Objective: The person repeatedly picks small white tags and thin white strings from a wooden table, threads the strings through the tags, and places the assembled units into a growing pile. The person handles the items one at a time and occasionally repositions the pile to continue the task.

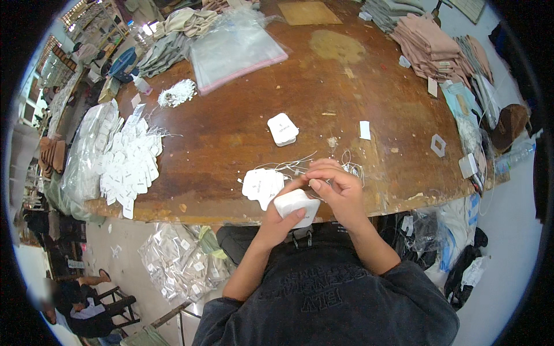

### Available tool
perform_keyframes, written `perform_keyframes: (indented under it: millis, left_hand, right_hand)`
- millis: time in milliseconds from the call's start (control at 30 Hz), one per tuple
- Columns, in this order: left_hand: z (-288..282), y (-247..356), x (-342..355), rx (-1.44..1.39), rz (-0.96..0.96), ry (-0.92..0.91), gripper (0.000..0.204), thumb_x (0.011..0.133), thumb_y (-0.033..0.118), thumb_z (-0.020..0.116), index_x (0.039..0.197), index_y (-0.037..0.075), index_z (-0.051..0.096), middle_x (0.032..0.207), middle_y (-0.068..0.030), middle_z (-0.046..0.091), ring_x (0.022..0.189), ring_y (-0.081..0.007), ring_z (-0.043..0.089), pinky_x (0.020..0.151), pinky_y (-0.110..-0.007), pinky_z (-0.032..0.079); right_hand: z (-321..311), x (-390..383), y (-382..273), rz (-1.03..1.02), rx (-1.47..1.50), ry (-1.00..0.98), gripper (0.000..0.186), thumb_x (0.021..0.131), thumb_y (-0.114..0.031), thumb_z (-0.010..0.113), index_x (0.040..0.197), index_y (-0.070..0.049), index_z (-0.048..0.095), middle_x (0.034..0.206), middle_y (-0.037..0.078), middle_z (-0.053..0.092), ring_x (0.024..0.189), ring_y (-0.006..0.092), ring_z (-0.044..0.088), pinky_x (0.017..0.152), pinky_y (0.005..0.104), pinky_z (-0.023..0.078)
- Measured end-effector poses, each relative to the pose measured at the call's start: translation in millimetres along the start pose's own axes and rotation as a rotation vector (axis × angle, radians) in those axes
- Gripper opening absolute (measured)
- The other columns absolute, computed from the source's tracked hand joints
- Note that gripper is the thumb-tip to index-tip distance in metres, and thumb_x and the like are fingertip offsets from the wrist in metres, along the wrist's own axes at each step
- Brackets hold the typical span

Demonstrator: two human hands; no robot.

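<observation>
A thick stack of white tags [296, 207] with rounded corners is gripped in my left hand [278, 226], thumb across its near side. Just above it to the right, my right hand [343, 193] has its fingertips drawn together; what they pinch is too small to make out. Thin white strings [352, 166] lie on the table around those fingertips. Beside my left hand, a loose pile of white tags [261, 184] rests on the table, more strings trailing off to its right. Farther up stands a small neat stack of white tags [283, 129].
A large heap of strung tags [130, 158] covers the table's left side. Behind it are a small white bundle [178, 93] and clear plastic bags [236, 57]. Folded pink garments [430, 46] sit at the far right. Another person [86, 305] is at lower left.
</observation>
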State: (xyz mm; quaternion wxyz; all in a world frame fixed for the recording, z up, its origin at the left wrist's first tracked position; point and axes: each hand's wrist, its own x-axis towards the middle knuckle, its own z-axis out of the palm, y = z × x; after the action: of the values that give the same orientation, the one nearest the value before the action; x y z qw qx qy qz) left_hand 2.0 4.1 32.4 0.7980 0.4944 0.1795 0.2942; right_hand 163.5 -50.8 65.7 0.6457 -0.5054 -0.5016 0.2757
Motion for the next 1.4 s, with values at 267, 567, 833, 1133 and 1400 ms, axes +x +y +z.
perform_keyframes:
  millis: [267, 567, 833, 1133, 1400]
  left_hand:
    - [-8.1, -7.1, -7.5, 0.160, -0.073, -0.056, 0.026, 0.089, 0.013, 0.062, 0.112, 0.001, 0.060, 0.100, -0.0057, 0.065, 0.092, -0.0134, 0.061, 0.082, -0.029, 0.049]
    - [-13.9, -11.4, -7.3, 0.000, -0.008, 0.204, 0.034, 0.090, 0.017, 0.060, 0.120, 0.001, 0.057, 0.107, -0.0069, 0.062, 0.093, -0.0141, 0.060, 0.077, -0.030, 0.051]
    - [-11.0, -11.9, 0.1, 0.001, 0.096, 0.433, 0.031, 0.093, 0.016, 0.060, 0.120, 0.000, 0.057, 0.111, -0.0084, 0.062, 0.100, -0.0146, 0.060, 0.085, -0.029, 0.049]
    - [-3.3, 4.6, 4.1, 0.198, 0.228, 0.616, 0.024, 0.090, 0.010, 0.066, 0.111, -0.001, 0.061, 0.101, -0.0045, 0.066, 0.090, -0.0106, 0.061, 0.076, -0.026, 0.050]
    - [-3.7, 10.1, 2.8, 0.241, 0.287, 0.720, 0.023, 0.089, 0.011, 0.069, 0.107, -0.002, 0.064, 0.099, -0.0036, 0.066, 0.087, -0.0079, 0.060, 0.074, -0.024, 0.049]
  right_hand:
    - [-8.4, 11.2, 11.7, 0.196, 0.674, 0.344, 0.012, 0.086, 0.004, 0.065, 0.098, 0.002, 0.062, 0.092, 0.011, 0.066, 0.082, 0.0175, 0.064, 0.079, 0.0300, 0.053]
    - [-21.9, 23.2, 7.0, 0.103, 0.678, 0.493, 0.013, 0.090, 0.001, 0.062, 0.103, 0.001, 0.058, 0.090, 0.009, 0.062, 0.083, 0.0178, 0.063, 0.080, 0.0338, 0.055]
    - [27.4, -5.0, 19.0, 0.419, 0.500, 0.205, 0.007, 0.095, -0.007, 0.057, 0.099, -0.001, 0.056, 0.082, 0.006, 0.060, 0.070, 0.0123, 0.058, 0.067, 0.0270, 0.051]
    - [56.2, 6.4, 9.9, -0.048, -0.271, 0.010, 0.008, 0.093, -0.004, 0.056, 0.091, 0.002, 0.053, 0.085, 0.013, 0.053, 0.071, 0.0232, 0.054, 0.063, 0.0322, 0.045]
    - [72.4, 15.5, 12.8, -0.156, -0.332, 0.024, 0.005, 0.091, -0.002, 0.055, 0.092, 0.003, 0.053, 0.085, 0.016, 0.054, 0.072, 0.0304, 0.056, 0.065, 0.0366, 0.046]
